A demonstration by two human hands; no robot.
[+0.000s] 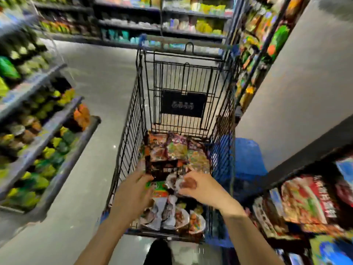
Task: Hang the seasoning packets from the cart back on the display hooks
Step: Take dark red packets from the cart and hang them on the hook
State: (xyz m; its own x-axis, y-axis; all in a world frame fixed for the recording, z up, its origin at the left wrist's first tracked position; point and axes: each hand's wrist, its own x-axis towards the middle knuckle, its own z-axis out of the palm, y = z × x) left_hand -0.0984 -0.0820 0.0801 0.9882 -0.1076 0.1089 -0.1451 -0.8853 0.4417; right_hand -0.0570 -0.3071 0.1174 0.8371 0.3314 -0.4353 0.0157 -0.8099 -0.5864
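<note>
Head view: both hands reach into the wire cart (133,111), where the seasoning packets (177,155) lie heaped. Left hand (131,192) grips a dark packet (162,169), fingers curled on it. Right hand (198,185) pinches a pale packet (172,183). Blur obscures finer detail.

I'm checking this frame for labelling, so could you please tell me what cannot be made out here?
Head view:
- Printing on the seasoning packets: motion blur.
- Left hand fingers: partly hidden behind the dark packet.
- Display hooks: none distinguishable in the blurred shelves.
- Cart wheels: not visible.
</note>
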